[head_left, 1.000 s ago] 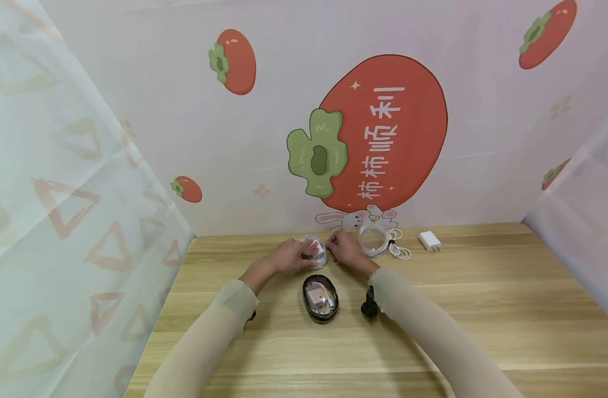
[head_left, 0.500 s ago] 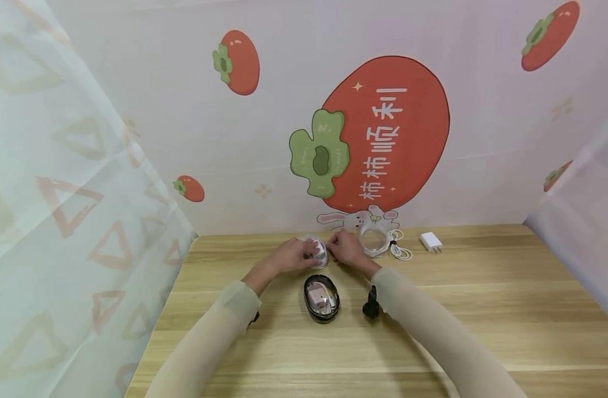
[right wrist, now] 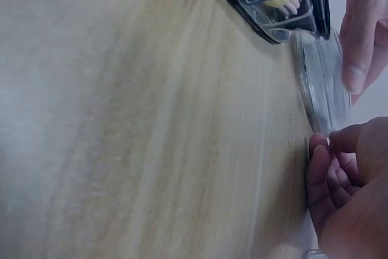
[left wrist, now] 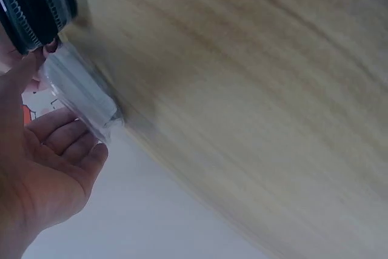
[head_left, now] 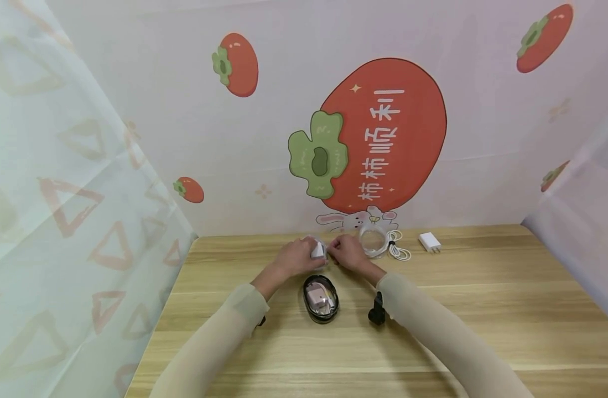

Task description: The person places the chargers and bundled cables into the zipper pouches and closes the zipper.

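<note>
My left hand point(head_left: 295, 257) grips a small clear case point(right wrist: 321, 83) from its left side, at the back of the table. Something white shows inside the case, partly hidden by the fingers. At the case's right edge, the thumb and fingertips of my right hand point(head_left: 347, 251) pinch its rim; whether a zipper pull is between them is too small to tell. Just in front lies an oval clear case with a black zipped rim point(head_left: 322, 319), apart from both hands. A pinkish charger block point(head_left: 316, 296) and a pale cable are inside it.
To the right of my right hand lies a round clear case with a whitish rim point(head_left: 373, 241). Beside it are a bundled white cable point(head_left: 397, 246) with a black tie and a white plug point(head_left: 430, 241). A printed wall sheet point(head_left: 264, 143) rises behind the table.
My left hand has moved slightly right and turned over the clear case, covering more of it. My right hand stays at the case's edge, with its wrist shifted a little right.
</note>
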{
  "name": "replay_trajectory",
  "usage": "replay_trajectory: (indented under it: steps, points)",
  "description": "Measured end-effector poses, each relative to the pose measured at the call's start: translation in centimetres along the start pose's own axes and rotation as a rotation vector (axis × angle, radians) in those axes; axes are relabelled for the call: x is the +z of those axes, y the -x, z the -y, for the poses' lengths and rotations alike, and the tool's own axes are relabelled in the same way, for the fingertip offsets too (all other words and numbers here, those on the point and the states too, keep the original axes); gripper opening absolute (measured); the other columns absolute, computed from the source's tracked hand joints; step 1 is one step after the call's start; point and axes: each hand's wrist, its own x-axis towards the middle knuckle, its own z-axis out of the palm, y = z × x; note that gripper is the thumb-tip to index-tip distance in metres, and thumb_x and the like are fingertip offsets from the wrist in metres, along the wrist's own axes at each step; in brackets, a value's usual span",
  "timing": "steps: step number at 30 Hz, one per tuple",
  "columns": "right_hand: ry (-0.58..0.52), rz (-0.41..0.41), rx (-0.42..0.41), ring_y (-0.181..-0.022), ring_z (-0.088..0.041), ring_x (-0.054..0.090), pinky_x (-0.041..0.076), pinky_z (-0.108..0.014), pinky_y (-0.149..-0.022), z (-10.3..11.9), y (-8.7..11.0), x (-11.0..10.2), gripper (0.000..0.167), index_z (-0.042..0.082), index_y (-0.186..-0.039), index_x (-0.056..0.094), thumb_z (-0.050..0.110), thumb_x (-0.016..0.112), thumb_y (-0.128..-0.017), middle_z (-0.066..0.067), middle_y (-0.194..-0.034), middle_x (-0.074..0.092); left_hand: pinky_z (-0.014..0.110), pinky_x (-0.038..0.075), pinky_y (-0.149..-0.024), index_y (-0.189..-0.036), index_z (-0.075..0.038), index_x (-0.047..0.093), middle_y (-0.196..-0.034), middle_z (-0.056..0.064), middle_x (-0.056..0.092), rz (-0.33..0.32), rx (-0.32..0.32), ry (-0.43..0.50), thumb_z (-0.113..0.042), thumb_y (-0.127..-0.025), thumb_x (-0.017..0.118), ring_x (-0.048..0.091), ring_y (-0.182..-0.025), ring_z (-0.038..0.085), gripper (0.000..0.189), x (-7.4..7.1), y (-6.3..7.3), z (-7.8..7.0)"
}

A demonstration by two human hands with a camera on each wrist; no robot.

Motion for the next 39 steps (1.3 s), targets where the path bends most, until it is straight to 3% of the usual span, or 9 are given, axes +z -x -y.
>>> replay_trajectory:
  steps: [8, 16, 22, 30, 39]
  points:
    - [0.08, -0.008, -0.074, -0.057, -0.009, 0.059, 0.049, -0.027, -0.06, 0.2, 0.9, -0.1, 0.017, 0.007, -0.085, 0.075, 0.014, 0.069, -0.099, 0.003, -0.063, 0.066, 0.042, 0.059, -0.075, -0.126, -0.005, 0.07, -0.141, 0.016, 0.067, -0.01, 0.037, -0.013, -0.044, -0.096, 0.077, 0.072, -0.091, 0.031, 0.05, 0.3, 0.1, 0.4]
    - [0.105, -0.023, -0.157, -0.071, -0.01, 0.065, 0.057, -0.032, -0.07, 0.0, 1.5, 0.1, 0.008, 0.006, -0.089, 0.079, 0.011, 0.074, -0.095, 0.001, -0.076, 0.073, 0.042, 0.058, -0.074, -0.125, -0.006, 0.074, -0.139, 0.017, 0.068, -0.02, 0.053, -0.011, -0.03, -0.096, 0.076, 0.071, -0.089, 0.031, 0.037, 0.6, 0.1, 1.0]
    - [0.087, 0.018, -0.185, -0.064, -0.006, 0.06, 0.052, -0.026, -0.063, -0.2, 1.7, 0.4, 0.009, 0.008, -0.089, 0.077, 0.011, 0.075, -0.096, 0.005, -0.07, 0.069, 0.043, 0.06, -0.079, -0.125, -0.006, 0.074, -0.136, 0.015, 0.07, -0.043, 0.092, -0.039, -0.031, -0.099, 0.076, 0.074, -0.096, 0.032, 0.036, 0.9, 0.1, 1.3]
    - [0.069, 0.013, -0.191, -0.057, -0.005, 0.057, 0.048, -0.025, -0.059, -0.4, 1.6, 0.4, 0.01, 0.008, -0.089, 0.076, 0.013, 0.076, -0.097, 0.007, -0.064, 0.064, 0.05, 0.058, -0.097, -0.135, -0.004, 0.071, -0.143, 0.015, 0.067, -0.018, 0.098, -0.017, -0.029, -0.1, 0.074, 0.071, -0.113, 0.04, 0.043, 0.8, 0.2, 1.8]
    - [0.072, 0.006, -0.206, -0.056, -0.004, 0.057, 0.047, -0.024, -0.058, -0.5, 1.5, 0.5, 0.009, 0.008, -0.09, 0.075, 0.013, 0.078, -0.097, 0.007, -0.064, 0.064, 0.05, 0.057, -0.097, -0.138, -0.006, 0.07, -0.146, 0.014, 0.064, 0.011, 0.087, 0.01, -0.029, -0.101, 0.073, 0.07, -0.112, 0.041, 0.044, 0.7, 0.3, 2.2]
